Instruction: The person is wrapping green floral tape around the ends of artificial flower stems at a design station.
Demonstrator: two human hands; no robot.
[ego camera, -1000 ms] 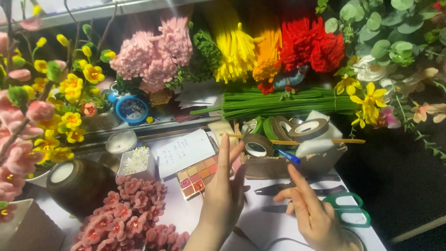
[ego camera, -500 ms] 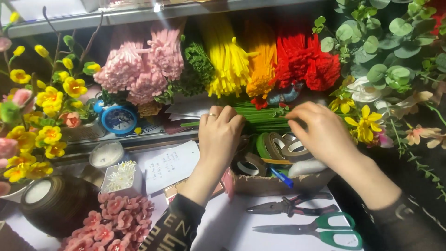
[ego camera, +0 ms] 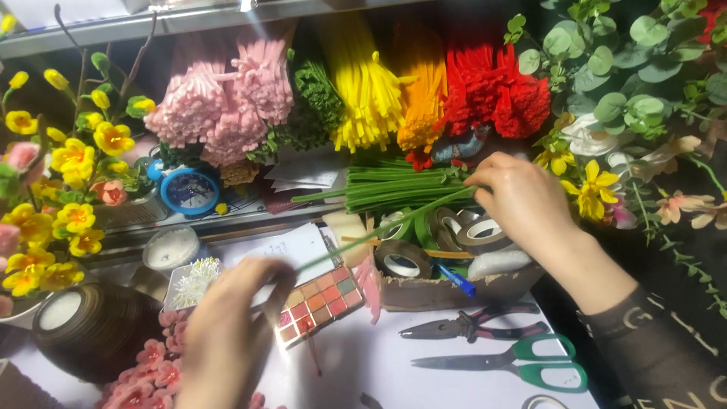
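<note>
Right hand fingers pinched on one green pipe-cleaner stem, drawn slantwise from the green stem bundle at the table's back edge; left hand, blurred, grip unclear, near the colour palette.

You have one blue alarm clock, one pair of pliers, one pair of green-handled scissors, and five pipe-cleaner bundles.
</note>
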